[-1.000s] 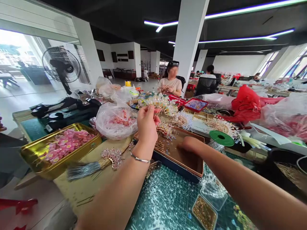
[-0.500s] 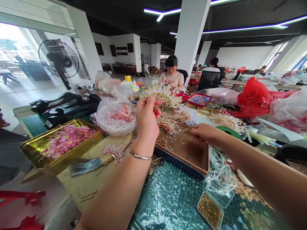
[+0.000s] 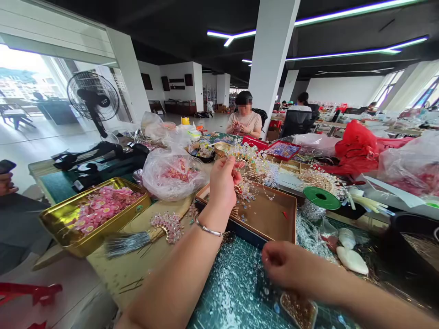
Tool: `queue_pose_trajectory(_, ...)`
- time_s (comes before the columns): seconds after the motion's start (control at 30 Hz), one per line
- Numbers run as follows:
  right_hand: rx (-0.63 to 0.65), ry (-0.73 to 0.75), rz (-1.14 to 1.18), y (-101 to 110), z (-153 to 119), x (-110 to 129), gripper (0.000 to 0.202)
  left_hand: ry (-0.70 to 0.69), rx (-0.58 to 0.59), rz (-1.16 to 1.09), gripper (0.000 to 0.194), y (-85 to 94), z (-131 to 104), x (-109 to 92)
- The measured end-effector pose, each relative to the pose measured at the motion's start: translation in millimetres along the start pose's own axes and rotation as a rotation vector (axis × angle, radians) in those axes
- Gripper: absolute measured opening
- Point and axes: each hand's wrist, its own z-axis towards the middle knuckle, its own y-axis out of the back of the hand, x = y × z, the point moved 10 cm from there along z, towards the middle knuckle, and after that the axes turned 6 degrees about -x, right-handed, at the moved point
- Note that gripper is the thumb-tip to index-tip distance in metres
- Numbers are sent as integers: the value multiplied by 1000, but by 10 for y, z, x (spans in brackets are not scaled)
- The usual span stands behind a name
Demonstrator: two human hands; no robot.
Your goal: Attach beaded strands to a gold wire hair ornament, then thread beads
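left hand (image 3: 222, 180) with fingers clamped on a beaded ornament (image 3: 253, 157) above the brown tray's (image 3: 267, 217) far side, right hand (image 3: 286, 262) before its near edge, fingers curled, any grip impossible to tell, 1 gold tin (image 3: 111, 223) left of the tray

One left hand (image 3: 224, 183), one right hand (image 3: 288, 265), at least four beaded combs (image 3: 255, 160)

The combs overlap, so four is a minimum. One bracelet (image 3: 210, 229). One gold tin (image 3: 113, 225), one brown-lined box (image 3: 267, 219), one black bucket (image 3: 393, 246). One green spool (image 3: 322, 197), one bundle of grey wire (image 3: 126, 242). One red bag (image 3: 356, 147); at least three clear bags (image 3: 154, 180), partly hiding one another. One fan (image 3: 93, 96). Pink flowers (image 3: 104, 208): too crowded to count. Loose beads (image 3: 226, 283): too many and too small to count. At least two other people (image 3: 254, 123).
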Motion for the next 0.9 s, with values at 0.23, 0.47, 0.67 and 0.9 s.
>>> queue_pose_trajectory(0.23, -154, 222, -260, -260, 108, 153, 7, 29, 24, 36, 12, -48, -34, 67)
queue_pose_trajectory(0.47, -719, 282, -375, 854, 30, 520, 35, 27, 30, 25, 13, -77, -50, 43)
queue_pose_trajectory(0.67, -686, 378, -423, 918, 212, 758, 28, 34, 61, 10, 13, -141, -119, 13)
queue_pose_trajectory(0.9, -474, 329, -583, 193, -138, 490, 42, 30, 26, -4, 13, -69, -33, -75)
